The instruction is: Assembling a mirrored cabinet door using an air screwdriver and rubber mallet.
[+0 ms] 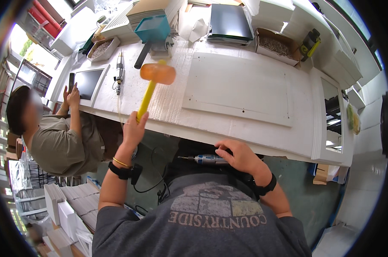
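Note:
My left hand [134,131] is closed around the yellow handle of a mallet [158,74]. Its translucent orange head is raised above the white worktable [168,103]. My right hand [242,156] hovers at the table's front edge with its fingers curled toward the thumb; whether anything small is between them cannot be made out. Just under that hand, at my waist, lies a grey-blue electric screwdriver [206,159], its rear end covered by the hand. A white rectangular panel [236,88] with small holes along its edges lies flat on the table, right of the mallet.
At left, a co-worker [61,137] handles a framed dark panel [89,83]. Another screwdriver [119,73] lies nearby. Behind are a teal bin [153,29], stacked dark sheets [230,23] and a carton of small hardware [276,45]. A white-framed mirror [332,115] lies at right.

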A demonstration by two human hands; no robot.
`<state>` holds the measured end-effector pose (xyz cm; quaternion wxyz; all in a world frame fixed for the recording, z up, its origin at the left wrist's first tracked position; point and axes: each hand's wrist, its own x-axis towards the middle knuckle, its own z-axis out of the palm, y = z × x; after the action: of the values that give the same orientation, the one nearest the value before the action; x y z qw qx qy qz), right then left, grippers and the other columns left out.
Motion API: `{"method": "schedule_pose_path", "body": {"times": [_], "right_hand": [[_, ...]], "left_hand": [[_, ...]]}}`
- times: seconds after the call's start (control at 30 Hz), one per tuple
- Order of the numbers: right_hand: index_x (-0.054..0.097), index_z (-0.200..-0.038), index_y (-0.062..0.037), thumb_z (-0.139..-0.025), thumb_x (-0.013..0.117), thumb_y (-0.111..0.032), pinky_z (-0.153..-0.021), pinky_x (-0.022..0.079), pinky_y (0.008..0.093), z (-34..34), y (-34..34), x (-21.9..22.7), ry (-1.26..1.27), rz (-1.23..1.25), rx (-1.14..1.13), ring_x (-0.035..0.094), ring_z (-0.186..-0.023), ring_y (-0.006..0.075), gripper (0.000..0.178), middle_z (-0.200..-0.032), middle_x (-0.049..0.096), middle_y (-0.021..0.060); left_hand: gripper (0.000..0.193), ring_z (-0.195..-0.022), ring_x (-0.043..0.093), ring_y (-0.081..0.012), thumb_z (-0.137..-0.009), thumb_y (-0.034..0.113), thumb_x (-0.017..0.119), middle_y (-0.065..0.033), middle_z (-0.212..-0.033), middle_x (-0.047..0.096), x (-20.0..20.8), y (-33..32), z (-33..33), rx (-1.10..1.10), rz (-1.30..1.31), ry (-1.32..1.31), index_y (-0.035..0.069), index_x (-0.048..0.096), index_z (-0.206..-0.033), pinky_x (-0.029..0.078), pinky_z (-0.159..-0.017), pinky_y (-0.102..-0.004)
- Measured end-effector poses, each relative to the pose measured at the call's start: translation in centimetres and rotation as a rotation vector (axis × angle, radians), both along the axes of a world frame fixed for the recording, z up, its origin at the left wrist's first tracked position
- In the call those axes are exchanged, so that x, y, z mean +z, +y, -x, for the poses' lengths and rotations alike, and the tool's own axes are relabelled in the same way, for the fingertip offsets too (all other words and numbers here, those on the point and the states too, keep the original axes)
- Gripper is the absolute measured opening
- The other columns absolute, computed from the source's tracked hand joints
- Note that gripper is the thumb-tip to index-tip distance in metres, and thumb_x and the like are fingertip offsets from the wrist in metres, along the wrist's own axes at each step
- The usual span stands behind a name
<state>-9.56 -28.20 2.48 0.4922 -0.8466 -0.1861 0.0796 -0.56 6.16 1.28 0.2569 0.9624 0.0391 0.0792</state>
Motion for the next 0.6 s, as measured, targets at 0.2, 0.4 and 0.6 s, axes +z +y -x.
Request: {"method": "schedule_pose_path", "body": {"times": [0.2, 0.4, 0.6], "right_hand": [[0.06, -0.099, -0.0023, -0.087, 0.057, -0.018, -0.07, 0.047, 0.0301, 2.2, -1.1, -1.7, 0.089, 0.025, -0.078, 0.061, -0.079, 0.0237, 0.02, -0.088, 0.063, 0.0127], [0.06, -0.096, -0.0032, -0.087, 0.054, -0.016, -0.066, 0.047, 0.0321, 3.9, -3.1, -3.4, 0.167, -0.034, -0.237, 0.062, -0.072, 0.0276, 0.017, -0.08, 0.063, 0.0137], [0.059, -0.096, -0.0025, -0.088, 0.054, -0.016, -0.065, 0.047, 0.0302, 4.7, -3.6, -2.7, 0.121, 0.03, -0.27, 0.062, -0.07, 0.0234, 0.017, -0.079, 0.064, 0.0124]], "left_hand": [[0.034, -0.093, 0.052, -0.0365, -0.084, 0.034, 0.058, -0.0197, -0.092, 0.058, -2.9, 3.6, -2.0, -0.032, -0.461, -0.219, 0.001, 0.053, -0.091, 0.042, -0.079, -0.0439], [0.028, -0.09, 0.057, -0.0311, -0.079, 0.021, 0.064, -0.015, -0.09, 0.061, 0.1, -5.8, 2.0, -0.419, 0.024, -0.212, 0.002, 0.057, -0.1, 0.045, -0.08, -0.0389], [0.037, -0.092, 0.055, -0.0285, -0.075, 0.027, 0.066, -0.0122, -0.095, 0.061, -4.4, -13.2, 7.1, -1.147, -0.012, 0.105, 0.001, 0.057, -0.1, 0.044, -0.082, -0.0353]]}}
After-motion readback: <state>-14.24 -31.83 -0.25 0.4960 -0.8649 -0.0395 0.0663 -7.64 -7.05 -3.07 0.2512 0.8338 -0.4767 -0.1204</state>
